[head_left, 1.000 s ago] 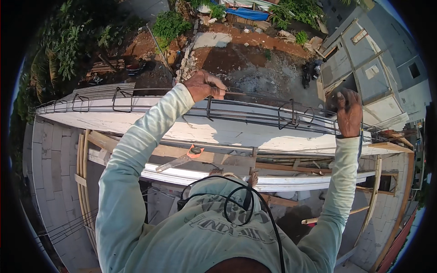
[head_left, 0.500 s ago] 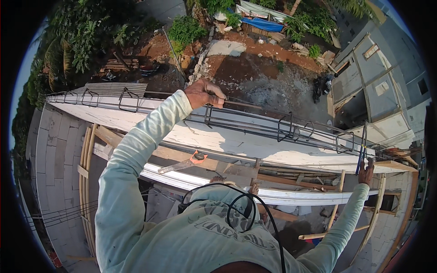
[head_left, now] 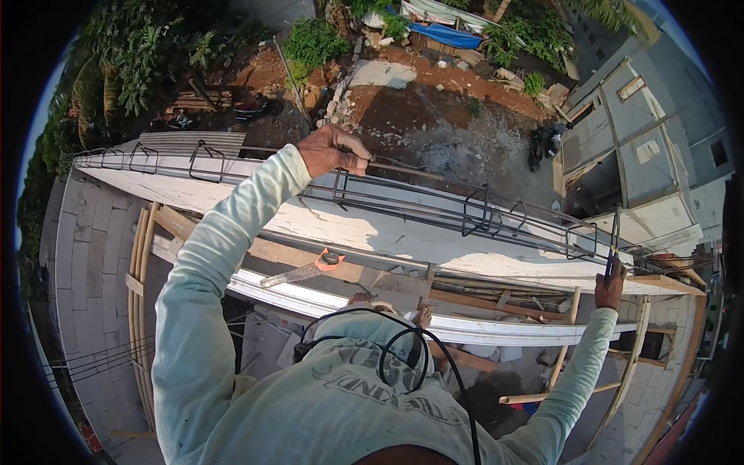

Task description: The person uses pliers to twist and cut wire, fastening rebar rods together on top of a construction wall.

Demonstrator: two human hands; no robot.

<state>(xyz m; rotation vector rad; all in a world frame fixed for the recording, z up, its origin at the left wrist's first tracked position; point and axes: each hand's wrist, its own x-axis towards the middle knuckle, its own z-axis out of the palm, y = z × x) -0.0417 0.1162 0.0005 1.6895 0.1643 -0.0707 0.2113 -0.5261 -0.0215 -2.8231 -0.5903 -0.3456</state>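
A long cage of steel reinforcing bars (head_left: 418, 208) with square stirrups lies along the top of a pale wall. My left hand (head_left: 335, 149) is closed on a thin bar at the cage's upper edge, left of the middle, thumb and fingers pinched together. Far to the right, my right hand (head_left: 611, 287) wraps round the handles of blue-handled pliers (head_left: 613, 257), which point up beside the cage's right end. Their jaws are too small to make out against the bars.
Below the wall, a handsaw (head_left: 306, 269) with an orange handle rests on a wooden board. White metal channels (head_left: 496, 333) and bamboo poles (head_left: 142, 287) lie nearer me. A black cable (head_left: 457, 364) loops over my shirt. Beyond the wall, the ground drops to a dirt yard (head_left: 403, 116).
The pliers' handles, spread a moment ago, are closer together, with my right fingers closed round them. The whole view has shifted slightly; my left hand keeps its hold on the bar.
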